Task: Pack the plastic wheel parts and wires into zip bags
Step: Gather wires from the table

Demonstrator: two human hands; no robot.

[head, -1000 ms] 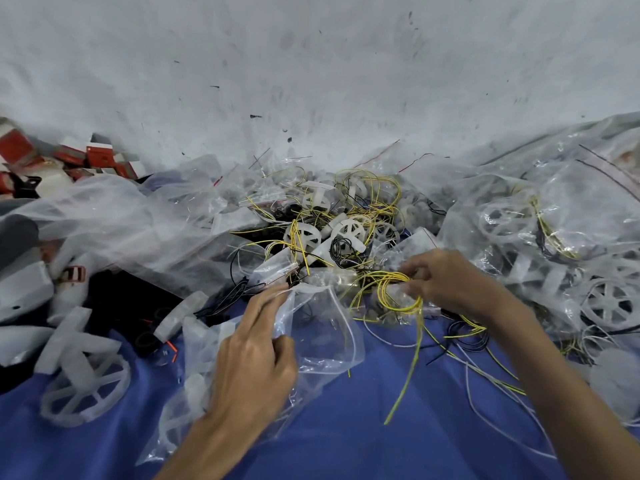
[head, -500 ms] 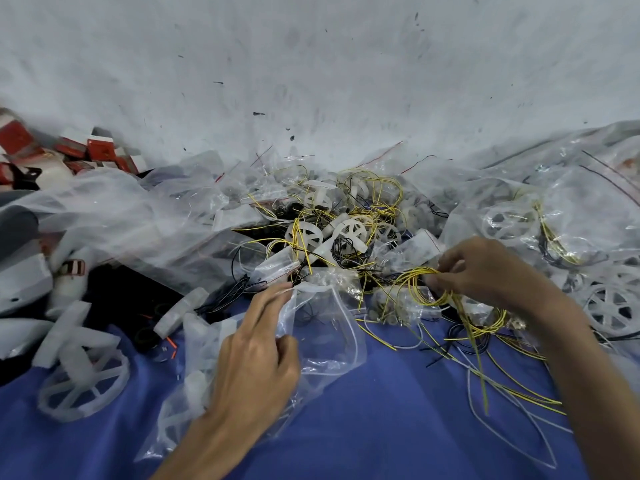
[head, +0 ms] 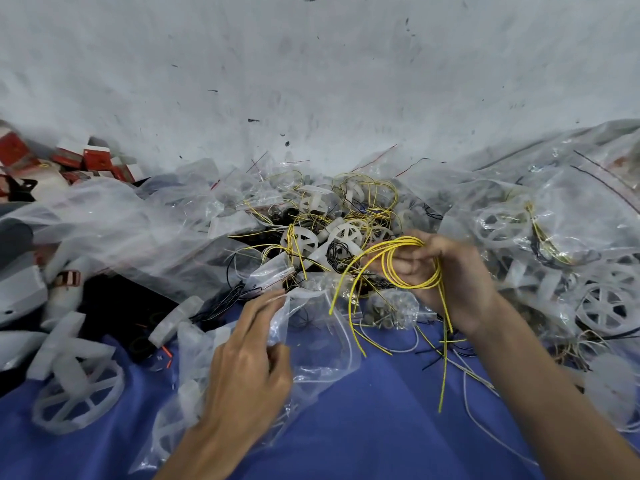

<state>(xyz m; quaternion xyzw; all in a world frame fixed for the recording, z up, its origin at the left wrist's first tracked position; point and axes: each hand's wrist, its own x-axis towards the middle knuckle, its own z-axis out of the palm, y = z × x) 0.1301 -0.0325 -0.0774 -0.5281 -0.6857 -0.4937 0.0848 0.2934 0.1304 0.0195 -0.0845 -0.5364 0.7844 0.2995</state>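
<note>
My left hand [head: 247, 362] pinches the mouth of a clear zip bag [head: 311, 344] that lies on the blue cloth [head: 374, 427] and holds white wheel parts. To its right, my right hand [head: 453, 275] grips a looped bundle of yellow wires [head: 412, 284], lifted just above the bag's opening, with loose ends hanging down. Behind both hands lies a pile of white plastic wheels [head: 341, 235] tangled with yellow and black wires. A loose white wheel [head: 78, 393] rests at the left.
Filled clear bags of wheels and wires [head: 571, 258] are heaped at the right, crumpled clear bags [head: 114, 230] at the left. Red-and-white boxes [head: 93, 161] sit far left against the white wall [head: 311, 81]. Thin white and black wires [head: 460, 355] trail over the cloth.
My right hand has lifted the yellow wire bundle up out of the pile and turned it into a loop beside the bag's mouth. My left hand keeps its hold on the bag.
</note>
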